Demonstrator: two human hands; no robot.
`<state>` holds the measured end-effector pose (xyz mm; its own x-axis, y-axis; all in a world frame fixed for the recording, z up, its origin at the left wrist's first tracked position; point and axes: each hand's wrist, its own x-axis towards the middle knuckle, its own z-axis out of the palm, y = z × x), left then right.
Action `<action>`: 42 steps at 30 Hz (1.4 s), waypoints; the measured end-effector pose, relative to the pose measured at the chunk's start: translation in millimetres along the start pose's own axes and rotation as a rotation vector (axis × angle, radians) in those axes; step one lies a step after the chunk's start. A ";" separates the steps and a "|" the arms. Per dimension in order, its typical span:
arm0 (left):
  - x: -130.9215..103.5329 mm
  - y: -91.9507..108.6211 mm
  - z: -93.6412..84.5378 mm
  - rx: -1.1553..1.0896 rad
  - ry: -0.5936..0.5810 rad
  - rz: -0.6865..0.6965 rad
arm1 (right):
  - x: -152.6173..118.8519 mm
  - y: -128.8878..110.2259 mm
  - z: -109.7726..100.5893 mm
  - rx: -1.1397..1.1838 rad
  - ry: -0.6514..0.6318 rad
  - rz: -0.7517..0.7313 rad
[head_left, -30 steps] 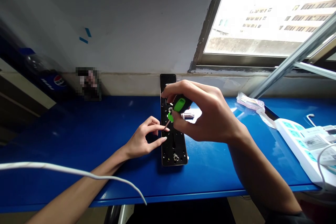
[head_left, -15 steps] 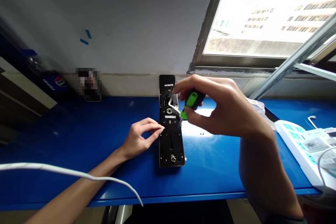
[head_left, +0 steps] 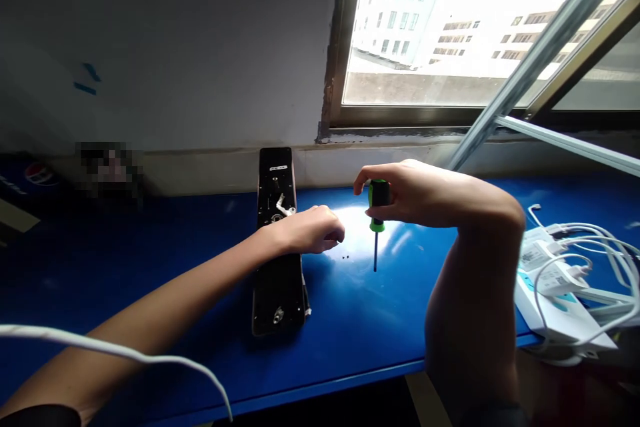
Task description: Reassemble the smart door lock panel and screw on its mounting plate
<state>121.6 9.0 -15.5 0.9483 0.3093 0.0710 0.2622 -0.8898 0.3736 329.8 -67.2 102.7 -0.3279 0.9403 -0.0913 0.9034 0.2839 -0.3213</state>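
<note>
My right hand point(head_left: 425, 195) grips a screwdriver point(head_left: 377, 223) with a black and green handle, its shaft pointing down over the blue table. My left hand point(head_left: 311, 229) reaches across a long black metal plate point(head_left: 278, 283), fingers curled down past the plate's right edge. Whether those fingers hold anything is hidden. Two tiny dark pieces, perhaps screws point(head_left: 345, 257), lie on the table just beyond the left fingertips. A white cable end point(head_left: 283, 205) and a metal fitting point(head_left: 278, 315) show on the plate; its middle is covered by my left wrist.
A white power strip point(head_left: 553, 310) with plugged chargers and tangled cables lies at the right of the blue table point(head_left: 360, 333). A white cable point(head_left: 135, 352) crosses the lower left. Behind are a wall and window, with a slanting metal bar point(head_left: 520, 73). A Pepsi bottle point(head_left: 37, 177) is far left.
My left hand has moved right, from the plate's left edge across it toward the tiny pieces. The screwdriver has swung away from the plate and now points down. The view has turned right.
</note>
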 end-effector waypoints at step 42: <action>-33.9 5.0 -6.9 0.108 0.271 -0.037 | -2.5 -8.7 -1.9 0.094 0.163 -0.295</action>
<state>89.5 -3.6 -9.7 0.8594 0.4074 0.3090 0.3268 -0.9024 0.2809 323.2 -71.6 107.5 -0.5157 0.8403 0.1673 0.7447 0.5362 -0.3975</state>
